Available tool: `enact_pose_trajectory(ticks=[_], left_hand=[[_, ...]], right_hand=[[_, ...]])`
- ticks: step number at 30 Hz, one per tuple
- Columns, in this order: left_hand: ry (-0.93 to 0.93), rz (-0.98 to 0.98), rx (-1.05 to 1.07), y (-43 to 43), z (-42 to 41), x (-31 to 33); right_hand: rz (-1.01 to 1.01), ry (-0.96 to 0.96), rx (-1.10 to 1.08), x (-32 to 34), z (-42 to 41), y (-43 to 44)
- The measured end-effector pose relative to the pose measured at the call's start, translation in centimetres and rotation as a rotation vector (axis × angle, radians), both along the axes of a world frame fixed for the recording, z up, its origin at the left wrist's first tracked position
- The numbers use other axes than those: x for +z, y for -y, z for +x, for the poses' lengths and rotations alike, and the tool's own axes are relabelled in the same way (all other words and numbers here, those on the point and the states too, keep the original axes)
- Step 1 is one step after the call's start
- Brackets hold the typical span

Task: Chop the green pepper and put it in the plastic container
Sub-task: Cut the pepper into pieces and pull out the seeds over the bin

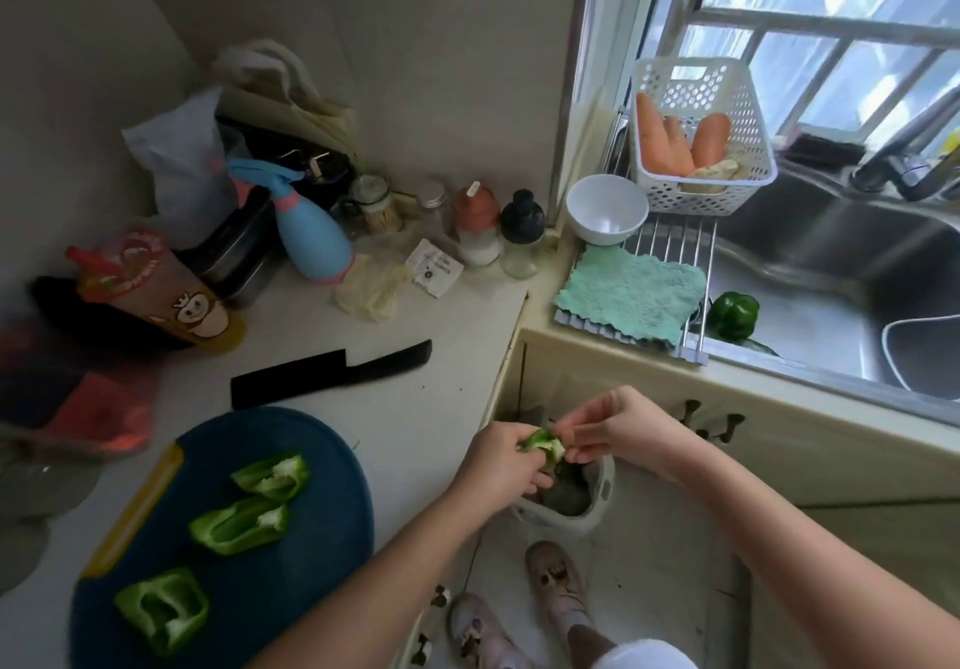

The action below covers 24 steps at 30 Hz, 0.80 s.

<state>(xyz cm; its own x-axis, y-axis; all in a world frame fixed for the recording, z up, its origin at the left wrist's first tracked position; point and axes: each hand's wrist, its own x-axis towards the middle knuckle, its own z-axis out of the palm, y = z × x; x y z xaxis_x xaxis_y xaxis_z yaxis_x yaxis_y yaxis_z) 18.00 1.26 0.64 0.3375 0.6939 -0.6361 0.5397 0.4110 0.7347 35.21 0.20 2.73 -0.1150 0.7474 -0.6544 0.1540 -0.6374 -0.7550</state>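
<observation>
Three green pepper pieces [244, 523] lie cut side up on a dark blue cutting board [322, 554] at the lower left. My left hand [498, 466] grips another pepper piece [543, 442] out past the counter edge, over a small waste bin [597, 507] on the floor. My right hand [608, 427] pinches the pale inner part of that same piece. A black knife [332, 372] rests on the counter behind the board. A whole green pepper [733, 316] sits in the sink. No plastic container is clearly seen.
Bottles, jars, a blue spray bottle [311, 232] and bags crowd the counter's back corner. A white bowl [607, 208], a basket of carrots [696, 138] and a green cloth [631, 292] sit on the sink rack. My feet stand on the floor below.
</observation>
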Motion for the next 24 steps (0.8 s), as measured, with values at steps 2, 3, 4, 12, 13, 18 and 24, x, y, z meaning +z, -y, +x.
enact_pose_trajectory(ticks=[2, 3, 4, 12, 13, 18, 24], left_hand=[[0.010, -0.035, 0.034, -0.4, 0.3, -0.2], [0.016, -0.063, 0.060, -0.6, 0.4, -0.3], [0.027, -0.096, 0.087, -0.7, 0.5, -0.4], [0.136, -0.344, 0.282, -0.8, 0.8, -1.0], [0.161, -0.374, 0.314, -0.8, 0.8, -1.0], [0.299, -0.478, 0.417, -1.0, 1.0, -0.6], [0.349, -0.442, 0.349, -1.2, 1.1, 0.1]], right_hand=[[0.013, 0.054, -0.012, -0.6, 0.8, -0.4], [0.045, 0.147, 0.009, -1.1, 1.1, -0.7], [0.078, 0.265, 0.059, -1.7, 1.2, -0.9], [0.237, 0.772, 0.444, -5.4, 1.1, -1.7], [0.249, 0.790, 0.438, -5.5, 1.2, -1.7], [0.318, 0.860, 0.358, -4.4, 1.4, -1.6], [0.424, 0.637, 0.270, -1.7, 1.4, -0.5]])
